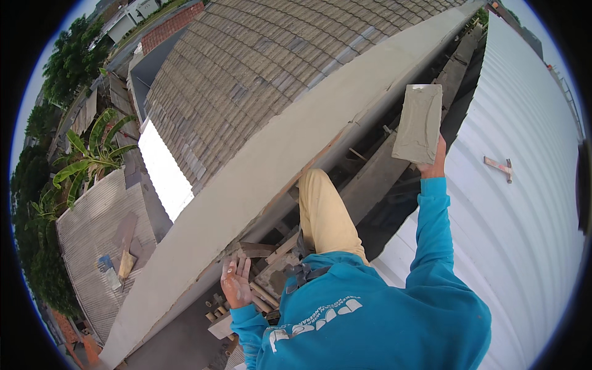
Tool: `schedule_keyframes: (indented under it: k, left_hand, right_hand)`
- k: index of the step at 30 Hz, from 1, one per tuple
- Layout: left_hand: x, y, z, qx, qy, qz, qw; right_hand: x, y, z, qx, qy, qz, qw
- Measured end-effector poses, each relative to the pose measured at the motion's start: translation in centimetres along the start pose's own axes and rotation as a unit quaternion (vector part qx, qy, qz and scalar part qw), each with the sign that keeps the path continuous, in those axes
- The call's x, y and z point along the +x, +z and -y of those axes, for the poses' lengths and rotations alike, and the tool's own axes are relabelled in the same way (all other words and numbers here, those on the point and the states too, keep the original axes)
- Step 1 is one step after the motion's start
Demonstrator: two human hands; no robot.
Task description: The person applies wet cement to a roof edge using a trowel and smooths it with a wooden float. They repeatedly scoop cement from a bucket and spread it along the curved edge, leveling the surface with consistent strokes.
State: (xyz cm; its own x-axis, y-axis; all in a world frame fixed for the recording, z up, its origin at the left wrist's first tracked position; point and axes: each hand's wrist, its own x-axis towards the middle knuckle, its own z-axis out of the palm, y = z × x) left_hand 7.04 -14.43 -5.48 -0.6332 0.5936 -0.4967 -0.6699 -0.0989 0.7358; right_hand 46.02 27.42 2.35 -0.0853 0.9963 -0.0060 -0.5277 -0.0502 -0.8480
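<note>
Trees [77, 61] fill the far left, with a banana plant [92, 154] just beside a low corrugated roof [92, 216] that has wood scraps [127, 264] lying on it. Next comes a tiled roof [246, 74], and along its edge a long wall [203, 225] of smooth grey plaster runs diagonally from lower left to upper right. Near the wall's lower side is the left hand [236, 282], palm up, its grip released and fingers loosely spread; whether it touches the wall, I cannot tell. The person's bent knee [320, 203], in tan trousers, is beside the wall, and a plank [375, 179] lies in the gap past it. The board [419, 120], rectangular and coated with grey mortar, is raised above that gap; the right hand [435, 160] grasps its near end, fingers partly hidden underneath. Farther right, a hammer [501, 168] lies on the pale metal roof [524, 234].
</note>
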Motion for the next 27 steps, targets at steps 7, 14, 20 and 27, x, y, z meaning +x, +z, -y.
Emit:
schedule_keyframes:
  k: [7, 14, 20, 27]
  left_hand:
    - [0.3, 2.2, -2.6, -0.027, 0.039, -0.029, 0.998]
    - [-0.1, 3.3, -3.2, 0.024, 0.03, -0.134, 0.99]
    - [0.3, 3.4, -3.8, 0.037, 0.012, -0.114, 0.993]
    - [-0.1, 1.3, -3.4, 0.056, 0.033, -0.104, 0.992]
  right_hand:
    - [20.8, -5.3, 6.0, -0.197, -0.002, -0.02, 0.98]
    - [30.6, -3.6, 4.8, -0.423, -0.19, -0.062, 0.884]
    - [34.4, -5.2, 2.6, -0.582, -0.308, -0.054, 0.751]
    - [33.8, -8.0, 1.1, -0.664, -0.261, -0.081, 0.696]
